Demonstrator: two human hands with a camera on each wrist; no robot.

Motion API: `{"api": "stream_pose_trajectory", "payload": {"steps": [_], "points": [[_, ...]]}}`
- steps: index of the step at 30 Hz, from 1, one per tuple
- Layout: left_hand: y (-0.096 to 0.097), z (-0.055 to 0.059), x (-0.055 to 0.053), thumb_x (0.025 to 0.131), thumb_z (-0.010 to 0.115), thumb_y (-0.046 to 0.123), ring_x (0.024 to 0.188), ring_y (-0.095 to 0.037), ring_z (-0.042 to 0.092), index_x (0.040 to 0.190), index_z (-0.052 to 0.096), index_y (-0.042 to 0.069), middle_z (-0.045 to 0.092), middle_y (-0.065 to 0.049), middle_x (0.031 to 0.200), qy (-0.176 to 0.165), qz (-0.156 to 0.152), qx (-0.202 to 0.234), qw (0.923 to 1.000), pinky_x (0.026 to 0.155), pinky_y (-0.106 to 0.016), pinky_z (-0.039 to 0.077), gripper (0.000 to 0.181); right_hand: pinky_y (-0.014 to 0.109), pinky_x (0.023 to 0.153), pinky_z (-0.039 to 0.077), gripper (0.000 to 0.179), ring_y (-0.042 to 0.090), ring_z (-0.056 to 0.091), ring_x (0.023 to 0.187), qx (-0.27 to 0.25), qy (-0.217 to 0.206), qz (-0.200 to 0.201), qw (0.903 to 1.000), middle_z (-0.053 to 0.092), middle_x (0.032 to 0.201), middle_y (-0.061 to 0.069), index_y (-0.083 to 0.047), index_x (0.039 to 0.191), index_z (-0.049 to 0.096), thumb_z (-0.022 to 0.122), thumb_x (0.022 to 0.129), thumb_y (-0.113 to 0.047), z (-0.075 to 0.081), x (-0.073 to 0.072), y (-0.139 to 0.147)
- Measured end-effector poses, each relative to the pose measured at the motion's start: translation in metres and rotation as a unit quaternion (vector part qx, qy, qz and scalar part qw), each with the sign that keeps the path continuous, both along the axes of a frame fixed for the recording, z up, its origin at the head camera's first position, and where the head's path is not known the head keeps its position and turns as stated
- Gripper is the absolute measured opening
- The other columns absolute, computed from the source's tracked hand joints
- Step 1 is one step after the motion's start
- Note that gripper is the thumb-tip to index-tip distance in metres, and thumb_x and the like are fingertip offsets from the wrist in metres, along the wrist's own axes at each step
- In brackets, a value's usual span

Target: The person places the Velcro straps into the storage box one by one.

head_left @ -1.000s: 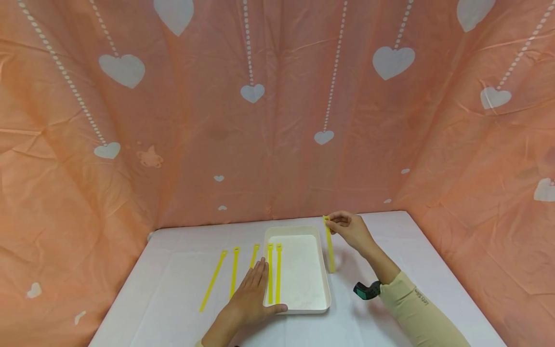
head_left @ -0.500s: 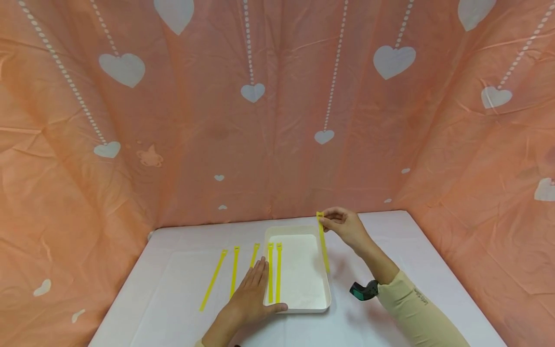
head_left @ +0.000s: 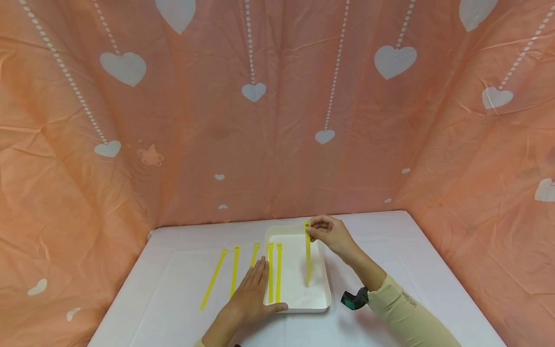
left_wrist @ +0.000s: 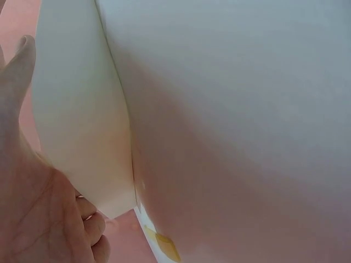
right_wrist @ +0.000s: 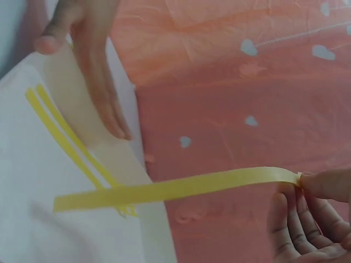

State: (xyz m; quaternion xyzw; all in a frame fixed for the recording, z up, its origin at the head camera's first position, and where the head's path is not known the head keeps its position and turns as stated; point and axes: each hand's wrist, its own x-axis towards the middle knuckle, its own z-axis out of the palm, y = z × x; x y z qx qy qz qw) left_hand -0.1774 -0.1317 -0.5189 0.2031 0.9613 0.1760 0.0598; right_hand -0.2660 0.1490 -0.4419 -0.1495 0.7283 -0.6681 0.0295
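In the head view my right hand pinches a yellow strap-like cable tie near its slotted head, between thumb and fingers. The tie hangs down over the right half of a shallow white tray; in the right wrist view its free end stretches leftward. Two matching ties lie side by side along the tray's left side. My left hand rests with straight fingers against the tray's left edge, thumb over the near corner. In the left wrist view its palm faces the tray's outer wall.
Left of the tray, three more yellow ties lie on the white table; the left hand partly covers the closest one. A peach curtain with hearts encloses the back and sides. A dark device sits at the right wrist.
My right hand has carried its cable tie leftward, from beyond the tray's right edge to over the tray, dipping slightly. The left hand and the tray have stayed put.
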Motion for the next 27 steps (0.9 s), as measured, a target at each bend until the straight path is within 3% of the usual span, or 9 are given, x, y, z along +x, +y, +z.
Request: {"api": "stream_pose_trajectory", "payload": {"steps": [5,12,18,27], "points": [[0.0,-0.002,0.0,0.088,0.073,0.074,0.165,-0.039,0.015,0.168,0.019,-0.007,0.013,-0.023,0.178,0.008,-0.002,0.004,1.0,0.133,-0.055,0.019,0.125,0.03,0.082,0.065,0.02,0.015,0.073,0.084,0.001,-0.016,0.016,0.9997,0.077,0.099,0.007,0.006,0.115,0.066,0.074,0.102,-0.006,-0.007,0.004,-0.012],[-0.001,-0.004,-0.001,0.088,0.073,0.074,0.165,-0.04,0.015,0.168,0.019,-0.007,0.013,-0.023,0.178,0.008,-0.004,0.013,0.9999,0.133,-0.056,0.019,0.126,0.046,0.088,0.066,0.018,0.015,0.073,0.082,-0.012,-0.028,0.03,0.9991,0.076,0.097,0.004,0.005,0.113,0.066,0.075,0.101,-0.006,-0.018,0.004,-0.025],[-0.003,-0.009,-0.002,0.089,0.07,0.077,0.165,-0.04,0.014,0.167,0.02,-0.008,0.013,-0.024,0.178,0.014,-0.005,0.028,0.9995,0.134,-0.053,0.016,0.126,0.04,0.086,0.067,0.021,0.014,0.072,0.081,-0.034,-0.043,0.032,0.998,0.075,0.095,0.004,0.01,0.115,0.064,0.073,0.101,-0.003,-0.026,0.004,-0.032],[0.0,0.0,0.001,0.089,0.073,0.073,0.165,-0.04,0.014,0.167,0.02,-0.008,0.013,-0.024,0.178,-0.001,-0.002,0.022,0.9997,0.134,-0.055,0.017,0.124,0.059,0.095,0.062,0.019,0.018,0.072,0.081,-0.029,-0.065,0.001,0.9975,0.075,0.094,0.004,0.008,0.115,0.066,0.073,0.101,-0.003,-0.039,-0.005,-0.037]]}}
